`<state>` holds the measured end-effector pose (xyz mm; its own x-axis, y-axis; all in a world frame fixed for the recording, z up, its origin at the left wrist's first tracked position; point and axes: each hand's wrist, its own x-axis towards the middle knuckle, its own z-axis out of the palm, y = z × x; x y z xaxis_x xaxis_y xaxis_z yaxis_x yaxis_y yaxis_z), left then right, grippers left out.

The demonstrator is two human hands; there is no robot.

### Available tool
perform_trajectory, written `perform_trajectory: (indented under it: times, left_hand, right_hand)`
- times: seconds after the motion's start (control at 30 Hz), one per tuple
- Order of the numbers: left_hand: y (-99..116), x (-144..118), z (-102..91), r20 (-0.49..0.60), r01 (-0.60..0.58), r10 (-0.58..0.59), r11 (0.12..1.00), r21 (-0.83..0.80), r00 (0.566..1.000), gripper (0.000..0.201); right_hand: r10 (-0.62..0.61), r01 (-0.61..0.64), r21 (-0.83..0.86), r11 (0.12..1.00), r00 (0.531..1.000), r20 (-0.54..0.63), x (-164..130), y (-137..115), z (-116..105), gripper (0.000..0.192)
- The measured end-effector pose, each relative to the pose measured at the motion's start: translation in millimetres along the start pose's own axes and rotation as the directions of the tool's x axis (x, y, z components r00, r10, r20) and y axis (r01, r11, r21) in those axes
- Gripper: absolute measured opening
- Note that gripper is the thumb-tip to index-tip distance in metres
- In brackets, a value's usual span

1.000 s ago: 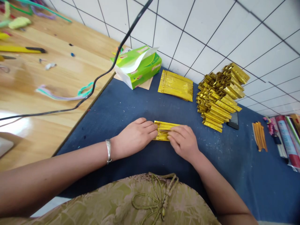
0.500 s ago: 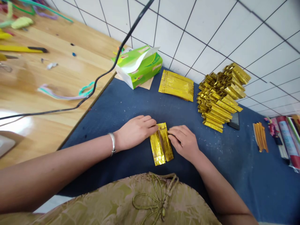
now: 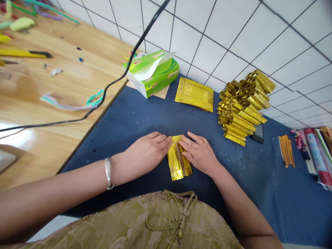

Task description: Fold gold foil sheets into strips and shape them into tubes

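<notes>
A sheet of gold foil paper (image 3: 176,166) lies in front of me on the dark blue surface, its two sides folded in toward a narrow gap that shows a duller inner face. My left hand (image 3: 149,152) has its fingers closed together at the paper's upper left edge, fingertips partly hidden. Across the upper right flap rest the fingers of my right hand (image 3: 201,154), stretched out and slightly apart, pressing on the foil. Farther back is a flat stack of gold foil sheets (image 3: 194,95). To its right stands a pile of folded gold foil pieces (image 3: 241,109).
A green tissue pack (image 3: 155,74) sits at the back by the tiled wall (image 3: 207,31). A black cable (image 3: 116,81) hangs across the left. Beside the pile lies a dark phone (image 3: 258,134). Orange-gold strips (image 3: 286,151) and rolls (image 3: 317,155) are at right. The wooden table (image 3: 77,83) holds scattered scraps.
My right hand has moved left, from the paper's right edge onto its upper right flap, with fingers straighter. My left hand has shifted slightly down and its wrist has moved left.
</notes>
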<state>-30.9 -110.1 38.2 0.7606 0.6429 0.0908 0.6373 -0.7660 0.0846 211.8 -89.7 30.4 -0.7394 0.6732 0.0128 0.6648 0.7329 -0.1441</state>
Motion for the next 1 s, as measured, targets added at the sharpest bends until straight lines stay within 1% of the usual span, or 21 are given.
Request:
perform_trajectory:
  times: [0.13, 0.23, 0.3, 0.4, 0.5, 0.63, 0.8, 1.0]
  left_hand:
    - [-12, 6, 9.0, -0.006, 0.006, -0.006, 1.000, 0.003, 1.000, 0.041]
    - [-21, 12, 11.9, -0.013, 0.005, -0.005, 1.000, 0.000, 1.000, 0.039]
    - [-23, 13, 12.2, -0.014, 0.003, -0.003, 1.000, 0.003, 1.000, 0.037]
    - [-21, 13, 12.5, -0.001, -0.010, 0.010, 1.000, -0.006, 1.000, 0.037]
    - [-17, 10, 13.4, 0.002, -0.028, 0.028, 0.999, -0.032, 1.000, 0.041]
    - [-10, 6, 13.7, 0.008, -0.004, 0.004, 0.999, -0.034, 1.000, 0.047]
    - [-4, 7, 10.7, 0.001, 0.010, -0.010, 1.000, -0.028, 1.000, 0.045]
    - [-5, 9, 7.2, -0.016, 0.006, -0.006, 1.000, -0.012, 1.000, 0.043]
  right_hand:
    - [0.058, -0.058, -0.036, 0.998, 0.998, -0.008, 1, 6, 5, 0.040]
    - [0.077, -0.077, -0.053, 0.996, 0.997, 0.001, 3, 8, 6, 0.041]
    - [0.082, -0.081, -0.057, 0.995, 0.997, 0.011, 3, 8, 5, 0.042]
    - [0.086, -0.085, -0.050, 0.995, 0.996, 0.018, 2, 7, 5, 0.044]
    - [0.083, -0.082, -0.024, 0.996, 0.996, 0.031, 1, 7, 5, 0.050]
    - [0.074, -0.074, 0.003, 0.997, 0.996, 0.047, 0, 8, 3, 0.056]
    - [0.074, -0.074, -0.003, 0.997, 0.995, 0.062, -1, 7, 3, 0.056]
    - [0.061, -0.060, -0.026, 0.998, 0.997, 0.053, -2, 8, 6, 0.053]
